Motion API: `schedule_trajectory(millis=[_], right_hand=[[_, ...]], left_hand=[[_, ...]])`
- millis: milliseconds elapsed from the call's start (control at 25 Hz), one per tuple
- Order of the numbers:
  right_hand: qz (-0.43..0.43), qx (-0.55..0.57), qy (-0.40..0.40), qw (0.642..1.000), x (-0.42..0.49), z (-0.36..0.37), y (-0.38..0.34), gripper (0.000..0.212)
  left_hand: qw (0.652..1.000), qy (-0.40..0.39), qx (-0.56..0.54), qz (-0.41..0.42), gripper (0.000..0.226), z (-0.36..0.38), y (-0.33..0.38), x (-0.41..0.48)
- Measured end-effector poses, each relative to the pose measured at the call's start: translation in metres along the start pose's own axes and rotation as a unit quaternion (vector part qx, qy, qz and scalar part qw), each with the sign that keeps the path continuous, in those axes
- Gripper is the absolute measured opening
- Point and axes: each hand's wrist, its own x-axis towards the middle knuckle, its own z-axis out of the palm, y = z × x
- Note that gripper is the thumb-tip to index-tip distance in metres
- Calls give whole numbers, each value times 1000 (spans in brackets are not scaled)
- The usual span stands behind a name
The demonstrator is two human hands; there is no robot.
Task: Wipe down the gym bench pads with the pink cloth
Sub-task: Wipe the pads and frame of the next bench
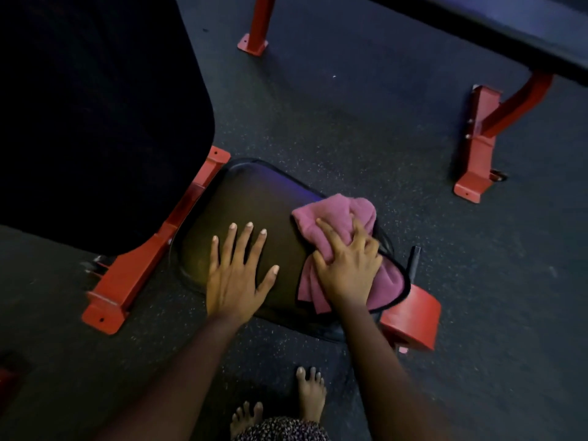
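The left hand (237, 275) lay flat on the black seat pad (254, 202), grip slack, fingers spread. Beside it the right hand (345, 268) bunched the pink cloth (331, 214) in its grip at the pad's right edge. The dark back pad (95, 106) rose beyond.

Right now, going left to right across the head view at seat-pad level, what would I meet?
Red frame leg → left hand flat on the seat pad → right hand gripping the pink cloth (they overlap, so one stop) → red bracket at the pad's end → neighbouring bench's red foot.
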Motion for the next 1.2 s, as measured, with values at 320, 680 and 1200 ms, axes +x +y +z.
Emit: schedule_trajectory(millis=[320,680,1200], right_hand=[[26,-10,5,1000,-92,0,11,59],[141,192,-61,969,29,-8,101,60],[312,377,117,864,-73,0,63,57]], left_hand=[[994,-1,-104,27,65,-6,40,0],[991,-24,-22,126,64,13,97,14],[992,-12,-19,123,64,19,99,17]])
